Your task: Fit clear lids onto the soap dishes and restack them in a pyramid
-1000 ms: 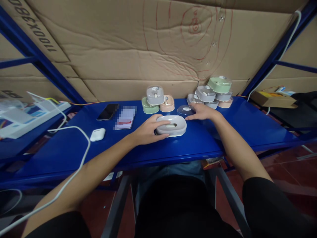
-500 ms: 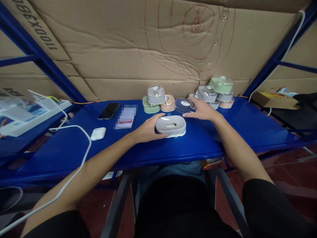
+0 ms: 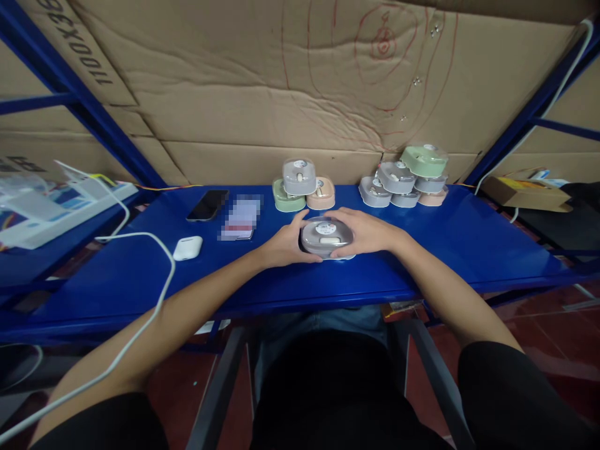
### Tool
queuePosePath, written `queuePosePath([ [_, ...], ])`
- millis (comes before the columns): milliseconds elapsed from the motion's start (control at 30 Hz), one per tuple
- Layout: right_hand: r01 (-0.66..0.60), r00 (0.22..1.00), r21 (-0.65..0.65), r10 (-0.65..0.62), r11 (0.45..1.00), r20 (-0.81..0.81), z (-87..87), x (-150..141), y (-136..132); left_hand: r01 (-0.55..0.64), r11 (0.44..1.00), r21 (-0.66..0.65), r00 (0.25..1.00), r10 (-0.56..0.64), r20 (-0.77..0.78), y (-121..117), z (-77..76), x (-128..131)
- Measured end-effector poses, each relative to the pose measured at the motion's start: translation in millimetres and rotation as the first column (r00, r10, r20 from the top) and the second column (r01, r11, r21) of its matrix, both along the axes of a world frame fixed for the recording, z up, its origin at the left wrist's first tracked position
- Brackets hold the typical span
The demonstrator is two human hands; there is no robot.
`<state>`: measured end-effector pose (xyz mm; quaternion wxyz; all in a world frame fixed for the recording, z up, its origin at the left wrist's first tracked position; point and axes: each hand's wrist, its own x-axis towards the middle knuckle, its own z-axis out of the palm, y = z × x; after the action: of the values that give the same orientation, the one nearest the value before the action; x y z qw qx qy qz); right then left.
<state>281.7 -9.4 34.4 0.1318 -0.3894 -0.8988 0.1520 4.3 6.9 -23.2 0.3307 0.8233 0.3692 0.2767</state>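
A grey oval soap box (image 3: 312,249) with a pale lower edge rests on the blue table in front of me. My left hand (image 3: 285,244) grips its left end, thumb at the front and fingers behind. Over the box sits a clear lid (image 3: 327,230) with a round white sticker. My right hand (image 3: 368,230) clasps the lid from the right, thumb at the front. Whether the lid is fully seated cannot be made out.
Behind the hands stands a small stack of lidded soap boxes (image 3: 299,179); a larger stack (image 3: 396,178) is at back right. To the left lie a dark phone (image 3: 207,205), a phone with a blurred screen (image 3: 241,215) and a white earbud case (image 3: 188,248). A white cable (image 3: 164,294) crosses my left arm.
My right hand has brought the clear lid from behind the grey soap box, forward and left onto its top. My left hand has stayed on the box.
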Motion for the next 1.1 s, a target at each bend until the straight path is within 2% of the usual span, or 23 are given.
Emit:
queuePosePath([
  [267, 0.081, 0.993, -0.02, -0.079, 0.997, 0.09, 3.8, -3.5, -3.1, -0.012, 0.998, 0.069, 1.0, 0.014, -0.027, 1.9, -0.3, 0.3],
  [367, 0.214, 0.957, 0.028, -0.215, 0.976, 0.193, 4.3, -4.6, -1.4, -0.094, 0.984, 0.149, 0.994, 0.102, -0.048, 5.9, -3.2, -2.4],
  [467, 0.435, 0.858, 0.097, -0.444, 0.895, 0.256, 3.6, -2.1, 2.4, -0.206, 0.959, 0.194, 0.972, 0.223, -0.069, 9.6, -4.9, -5.8],
  [567, 0.601, 0.759, 0.09, -0.603, 0.794, 0.247, 3.9, 4.2, 6.7, -0.244, 0.949, 0.2, 0.962, 0.264, -0.077, 11.3, -5.2, -7.0],
  [667, 0.675, 0.708, 0.13, -0.687, 0.726, 0.161, 7.7, 12.8, 8.1, -0.236, 0.947, 0.218, 0.963, 0.257, -0.075, 10.9, -4.3, -6.0],
  [767, 0.682, 0.712, 0.237, -0.702, 0.692, -0.003, 15.5, 20.6, 4.9, -0.234, 0.948, 0.216, 0.962, 0.257, -0.087, 10.0, -2.7, -5.1],
  [800, 0.66, 0.736, 0.257, -0.677, 0.706, -0.029, 18.6, 22.4, 3.2, -0.234, 0.948, 0.214, 0.961, 0.259, -0.094, 9.7, -2.1, -5.0],
  [833, 0.615, 0.774, 0.259, -0.632, 0.745, -0.022, 21.6, 23.5, 1.4, -0.232, 0.949, 0.214, 0.961, 0.258, -0.1, 9.5, -1.7, -5.0],
  [933, 0.364, 0.919, 0.128, -0.378, 0.922, 0.11, 26.2, 22.3, -2.7, -0.218, 0.951, 0.219, 0.963, 0.246, -0.11, 9.4, -1.3, -5.5],
  [967, 0.277, 0.949, 0.067, -0.284, 0.959, 0.139, 25.7, 20.5, -3.2, -0.216, 0.951, 0.221, 0.963, 0.245, -0.11, 9.5, -1.4, -5.8],
  [1033, 0.171, 0.975, -0.009, -0.168, 0.985, 0.143, 21.5, 16.1, -2.9, -0.218, 0.95, 0.225, 0.963, 0.247, -0.109, 9.7, -1.8, -6.2],
  [1100, 0.162, 0.98, -0.018, -0.159, 0.987, 0.118, 14.8, 12.1, -0.6, -0.22, 0.949, 0.226, 0.962, 0.249, -0.108, 10.0, -2.2, -6.5],
])
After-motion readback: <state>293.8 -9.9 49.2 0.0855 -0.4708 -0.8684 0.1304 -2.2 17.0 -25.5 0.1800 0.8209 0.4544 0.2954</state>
